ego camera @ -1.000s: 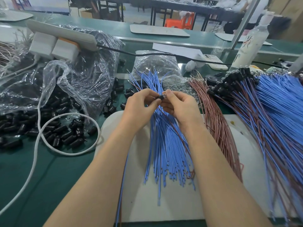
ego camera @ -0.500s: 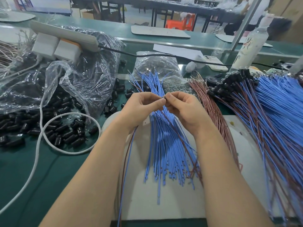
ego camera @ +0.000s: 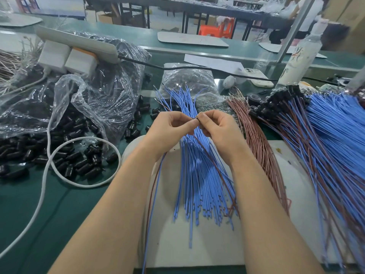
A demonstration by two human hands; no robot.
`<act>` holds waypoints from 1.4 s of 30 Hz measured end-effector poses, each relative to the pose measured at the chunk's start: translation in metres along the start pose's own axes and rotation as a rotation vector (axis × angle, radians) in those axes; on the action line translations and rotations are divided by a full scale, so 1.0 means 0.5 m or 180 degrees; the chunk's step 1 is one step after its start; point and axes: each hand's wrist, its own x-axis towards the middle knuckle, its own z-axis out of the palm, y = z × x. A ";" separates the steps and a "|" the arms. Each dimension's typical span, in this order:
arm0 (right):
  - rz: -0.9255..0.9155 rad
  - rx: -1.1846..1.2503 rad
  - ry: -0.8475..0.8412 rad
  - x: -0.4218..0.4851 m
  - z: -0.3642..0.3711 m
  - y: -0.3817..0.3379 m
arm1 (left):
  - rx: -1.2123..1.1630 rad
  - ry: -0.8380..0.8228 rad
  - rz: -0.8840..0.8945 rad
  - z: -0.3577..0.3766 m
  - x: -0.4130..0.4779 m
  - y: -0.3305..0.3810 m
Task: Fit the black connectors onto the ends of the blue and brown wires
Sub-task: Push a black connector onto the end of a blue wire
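Black connector (ego camera: 196, 120) is lying crosswise, pinched in the right hand (ego camera: 219, 131). Left hand (ego camera: 169, 129) is gripping blue and brown wires (ego camera: 157, 184), ends aiming rightward at it.

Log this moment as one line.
step: fitting connector | left hand: pinches wire pair | right hand: pinches connector | blue wires: bundled under hands | loose connectors: left, by bag

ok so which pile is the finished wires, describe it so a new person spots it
Start at the white mat nearest the camera. To its right, past the bundle of plain brown wires, a wide fan of mixed blue and brown wires runs to the picture's edge. Unlike that bundle and the all-blue bundle, its far ends carry black connectors, clustered just below the white bottle.
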 end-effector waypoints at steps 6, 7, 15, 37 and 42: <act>0.0199 0.0414 -0.0036 0.008 0.007 0.010 | -0.0145 -0.0146 -0.0143 -0.002 0.001 0.000; 0.0261 0.0482 0.0087 0.011 0.003 0.012 | -0.0074 -0.0147 -0.0162 -0.004 0.001 -0.002; 0.0349 0.0815 0.1090 0.022 -0.020 0.012 | 0.0031 0.0330 0.0188 0.010 0.009 -0.003; -0.0896 -0.0519 0.0301 -0.012 0.011 -0.024 | 0.0366 0.0665 0.0709 0.016 0.005 -0.017; -0.1079 -0.0991 0.0535 -0.014 0.013 -0.027 | 0.0579 0.0651 0.0771 0.018 0.005 -0.014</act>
